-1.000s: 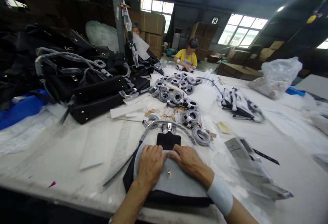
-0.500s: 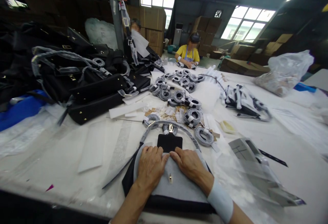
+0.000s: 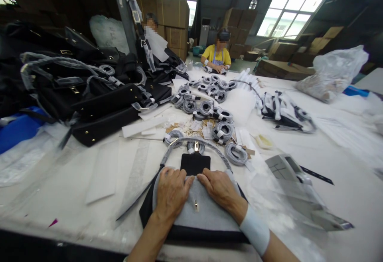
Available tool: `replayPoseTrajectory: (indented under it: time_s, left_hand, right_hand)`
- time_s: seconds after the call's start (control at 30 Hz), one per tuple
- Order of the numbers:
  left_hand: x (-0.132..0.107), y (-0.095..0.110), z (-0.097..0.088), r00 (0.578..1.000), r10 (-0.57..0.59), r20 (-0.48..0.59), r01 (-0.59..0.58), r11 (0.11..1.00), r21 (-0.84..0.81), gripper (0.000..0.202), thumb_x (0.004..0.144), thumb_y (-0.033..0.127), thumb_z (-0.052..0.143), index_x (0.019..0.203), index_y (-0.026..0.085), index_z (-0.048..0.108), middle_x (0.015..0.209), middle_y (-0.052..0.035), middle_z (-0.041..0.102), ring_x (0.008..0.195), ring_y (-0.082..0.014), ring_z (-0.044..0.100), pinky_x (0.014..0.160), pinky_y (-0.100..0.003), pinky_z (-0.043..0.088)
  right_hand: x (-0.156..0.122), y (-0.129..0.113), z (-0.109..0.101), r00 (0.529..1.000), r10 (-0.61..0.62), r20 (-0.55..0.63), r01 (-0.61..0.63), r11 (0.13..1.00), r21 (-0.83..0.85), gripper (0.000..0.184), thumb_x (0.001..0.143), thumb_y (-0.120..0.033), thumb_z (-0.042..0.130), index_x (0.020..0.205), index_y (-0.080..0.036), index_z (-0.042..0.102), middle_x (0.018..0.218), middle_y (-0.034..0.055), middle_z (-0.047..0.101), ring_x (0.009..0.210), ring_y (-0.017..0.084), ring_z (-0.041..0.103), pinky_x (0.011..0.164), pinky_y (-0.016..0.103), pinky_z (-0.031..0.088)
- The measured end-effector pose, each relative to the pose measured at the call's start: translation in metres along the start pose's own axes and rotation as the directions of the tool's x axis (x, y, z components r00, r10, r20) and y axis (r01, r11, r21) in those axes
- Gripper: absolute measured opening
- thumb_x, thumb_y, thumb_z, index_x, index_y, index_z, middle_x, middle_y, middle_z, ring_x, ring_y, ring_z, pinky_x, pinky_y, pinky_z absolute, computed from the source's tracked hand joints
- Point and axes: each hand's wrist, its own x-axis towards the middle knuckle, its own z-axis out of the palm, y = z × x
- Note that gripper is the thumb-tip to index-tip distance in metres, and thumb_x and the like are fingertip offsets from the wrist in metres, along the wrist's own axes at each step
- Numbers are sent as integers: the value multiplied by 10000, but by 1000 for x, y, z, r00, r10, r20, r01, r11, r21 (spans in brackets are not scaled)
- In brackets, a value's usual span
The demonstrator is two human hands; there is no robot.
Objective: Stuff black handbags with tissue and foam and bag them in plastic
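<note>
- In the head view, a black handbag with a grey front (image 3: pixel 209 216) lies on the near middle of the worktop (image 3: pixel 66 194).
- The left hand (image 3: pixel 172 192) and the right hand (image 3: pixel 220 190) are both clamped on its far edge, fingers curled over, thumbs close to each other on the grey front.
- A pale wristband (image 3: pixel 255 230) circles the right wrist.
- Between the hands, a black flap (image 3: pixel 195 164) extends toward the far side, with a gold clasp (image 3: pixel 196 146) at its far end.
- A gold fitting (image 3: pixel 196 205) sits on the grey front, nearer than the thumbs.
- The plastic-wrapped handle (image 3: pixel 209 143) arches beyond the flap.
- Wrapped coils (image 3: pixel 236 153) lie just beyond the handle, with more farther off.
- Black bags (image 3: pixel 104 104) are heaped at the far left.
- A clear plastic sack (image 3: pixel 332 74) stands at the far right.
- A co-worker in yellow (image 3: pixel 216 54) is at the far side.
</note>
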Motion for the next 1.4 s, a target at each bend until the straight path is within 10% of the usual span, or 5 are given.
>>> replayPoseTrajectory:
  time_s: [0.33,0.6,0.87,1.2,1.4]
  left_hand:
    - [3,0,3,997,11,70,-17,996,89,278,973,396,512,853,179,637,794,-59,659,849,-271,630,947,-507,434]
    - [-11,-4,-2,954,293,69,-281,949,-141,323,929,175,545,1250,202,554,1370,-102,568,1365,-267,443,1145,-527,351]
    - [-39,6,-2,917,284,279,-272,959,-84,669,885,554,602,1445,234,424,1518,-111,442,1403,-369,383,1120,-649,321]
    - [-41,4,4,917,279,284,-246,958,-146,708,865,531,640,1479,304,370,1543,-74,410,1434,-347,332,1159,-627,263]
    - [-39,5,-4,913,258,317,-210,961,-179,687,872,560,617,1469,302,396,1548,-86,400,1430,-354,338,1152,-630,273]
  right_hand:
    - [2,-2,6,999,28,-38,-26,999,42,309,1011,-514,445,1034,-229,562,902,24,711,789,224,692,651,296,393]
    - [3,-1,12,997,-10,-75,11,1000,12,281,1005,-492,473,1026,-217,527,973,40,665,860,220,681,679,299,459]
    - [4,1,12,994,-22,-108,26,999,36,292,991,-489,503,1033,-205,557,946,46,669,846,225,679,713,314,483]
    - [9,-12,-53,963,-265,-43,268,954,133,275,933,-307,617,1180,-186,639,1148,108,675,1090,267,609,948,387,454]
    - [76,-4,-64,994,18,110,-52,949,311,91,802,-222,688,891,-203,689,872,45,701,869,226,651,778,303,443]
